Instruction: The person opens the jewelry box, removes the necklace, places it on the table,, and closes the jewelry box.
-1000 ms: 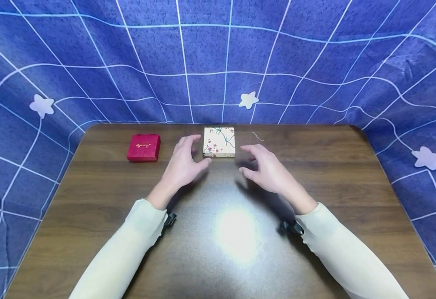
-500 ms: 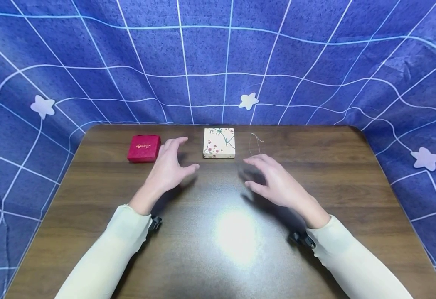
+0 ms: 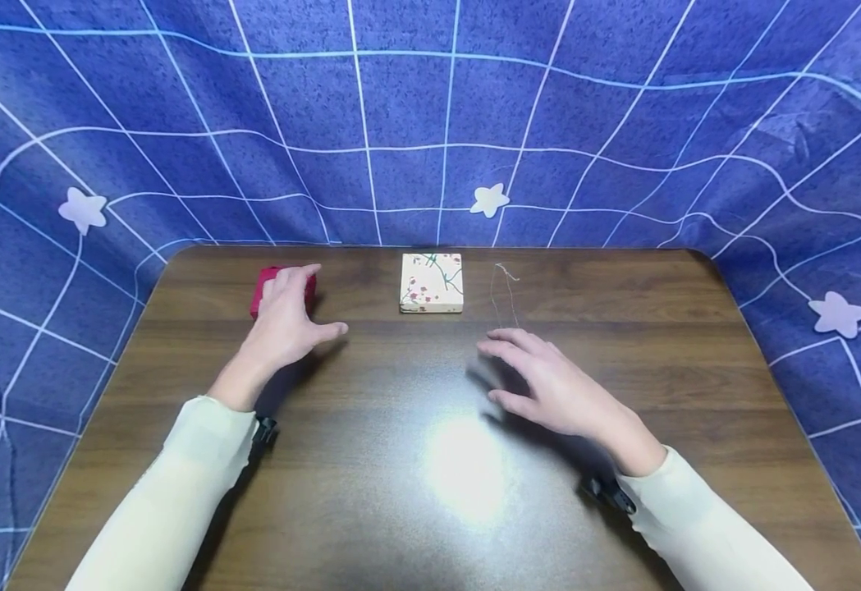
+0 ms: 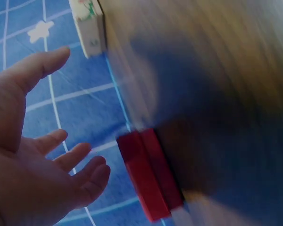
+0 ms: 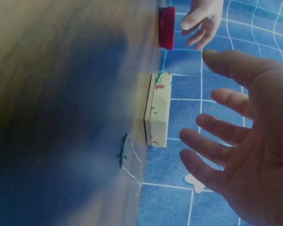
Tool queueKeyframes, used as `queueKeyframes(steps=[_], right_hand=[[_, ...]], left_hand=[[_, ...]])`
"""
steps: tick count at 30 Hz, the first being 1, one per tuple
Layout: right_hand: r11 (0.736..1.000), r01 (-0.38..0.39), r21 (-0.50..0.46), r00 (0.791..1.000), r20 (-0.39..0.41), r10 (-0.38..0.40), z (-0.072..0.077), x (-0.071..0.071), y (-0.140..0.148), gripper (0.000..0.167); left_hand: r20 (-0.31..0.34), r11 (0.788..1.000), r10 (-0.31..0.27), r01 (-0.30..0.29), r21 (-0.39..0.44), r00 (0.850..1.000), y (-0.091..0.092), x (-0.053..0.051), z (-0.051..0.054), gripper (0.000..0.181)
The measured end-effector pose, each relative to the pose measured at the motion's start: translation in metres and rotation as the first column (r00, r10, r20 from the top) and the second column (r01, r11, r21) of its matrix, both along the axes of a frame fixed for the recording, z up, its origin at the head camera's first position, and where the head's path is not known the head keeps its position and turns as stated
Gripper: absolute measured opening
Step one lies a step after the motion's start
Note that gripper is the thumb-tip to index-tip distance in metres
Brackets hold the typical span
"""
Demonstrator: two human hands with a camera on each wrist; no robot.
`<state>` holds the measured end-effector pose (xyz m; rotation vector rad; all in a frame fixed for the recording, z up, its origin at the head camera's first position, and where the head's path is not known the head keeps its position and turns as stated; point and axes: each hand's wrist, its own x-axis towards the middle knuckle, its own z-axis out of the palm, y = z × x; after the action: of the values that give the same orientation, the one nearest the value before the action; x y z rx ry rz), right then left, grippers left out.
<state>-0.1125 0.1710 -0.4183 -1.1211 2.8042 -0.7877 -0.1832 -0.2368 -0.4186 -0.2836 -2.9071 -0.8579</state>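
My left hand (image 3: 279, 324) is over the front of a small red box (image 4: 144, 174), its fingers spread and thumb held apart. The left wrist view shows a gap between those fingers and the box. Gold lettering on the lid is hidden by the hand in the head view. My right hand (image 3: 556, 386) hovers above the table with loosely bent fingers and nothing in it. Just beyond its fingertips lies a thin silver chain bracelet (image 5: 124, 153) with a darker section, partly covered by the hand in the head view.
A cream box with a floral print (image 3: 432, 283) sits near the back edge of the wooden table (image 3: 622, 295), between the red box and the bracelet. Behind the table hangs a blue gridded cloth (image 3: 408, 98) with pale stars. Glare brightens the table's middle.
The left hand has moved left from beside the floral box to the red box. The right hand has drawn back toward the person and slightly right, uncovering more of the bracelet.
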Motion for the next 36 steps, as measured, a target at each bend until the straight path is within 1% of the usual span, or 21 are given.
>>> queueKeyframes(steps=[3,8,16,19,24,27,30,36], right_hand=[[1.000,-0.016,0.004,1.000,-0.003,0.016,0.000,0.004,0.001,0.065],[1.000,-0.020,0.019,1.000,-0.004,0.020,-0.003,0.009,0.003,0.066],[0.999,-0.024,0.029,1.000,0.009,0.023,-0.005,0.017,0.005,0.067],[0.999,-0.026,0.030,1.000,0.014,0.026,-0.006,0.019,0.006,0.068],[0.999,-0.027,0.032,0.999,0.021,0.027,-0.008,0.022,0.006,0.069],[0.999,-0.026,0.031,0.999,0.024,0.025,-0.008,0.023,0.007,0.069],[0.999,-0.026,0.029,0.999,0.025,0.025,-0.009,0.025,0.007,0.069],[0.999,-0.022,0.031,0.999,0.033,0.021,-0.009,0.027,0.007,0.068]], left_hand=[[0.032,1.000,0.015,-0.015,-0.016,0.999,-0.012,-0.006,-0.001,0.105],[0.086,0.999,0.034,-0.032,-0.025,0.996,-0.031,-0.017,-0.004,0.112],[0.120,0.999,0.037,-0.032,-0.044,0.992,-0.055,-0.030,-0.013,0.120],[0.142,0.999,0.020,-0.013,-0.048,0.990,-0.062,-0.034,-0.015,0.123],[0.156,0.997,-0.044,0.053,-0.051,0.987,-0.071,-0.039,-0.015,0.122],[0.159,0.995,-0.071,0.080,-0.056,0.985,-0.074,-0.042,-0.014,0.120],[0.177,0.994,-0.071,0.084,-0.064,0.982,-0.076,-0.044,-0.015,0.120],[0.229,0.994,-0.049,0.068,-0.080,0.972,-0.080,-0.049,-0.018,0.119]])
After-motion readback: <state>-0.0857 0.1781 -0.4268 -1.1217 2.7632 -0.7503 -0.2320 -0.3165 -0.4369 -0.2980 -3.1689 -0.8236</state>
